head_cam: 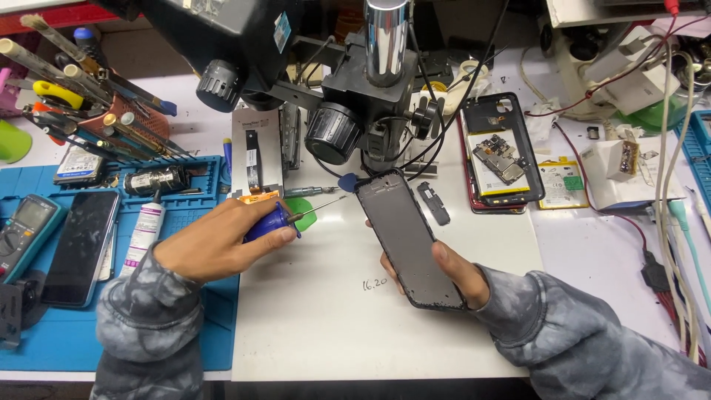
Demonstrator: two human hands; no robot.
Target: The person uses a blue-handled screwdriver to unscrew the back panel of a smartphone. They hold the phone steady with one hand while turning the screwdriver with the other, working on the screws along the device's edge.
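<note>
A white bench [333, 326] lies under the fingers, a blue mat [59, 348] covering its left part, evenly lit.

The phone frame [406, 237] looks matt grey inside a black plastic rim. The screwdriver [285, 217] has a glossy blue plastic handle and thin metal shaft. The tabletop [311, 311] is smooth, matt white; the mat [67, 341] seems rubbery blue.

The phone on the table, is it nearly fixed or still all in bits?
Still in bits. Done: the red phone body lies opened on the white table, its circuit board showing. In hand: the right hand holds the dark phone frame, and the left hand grips a blue-handled screwdriver pointed toward it. Left: the two parts are apart, and a small black piece lies loose beside the frame.
</note>
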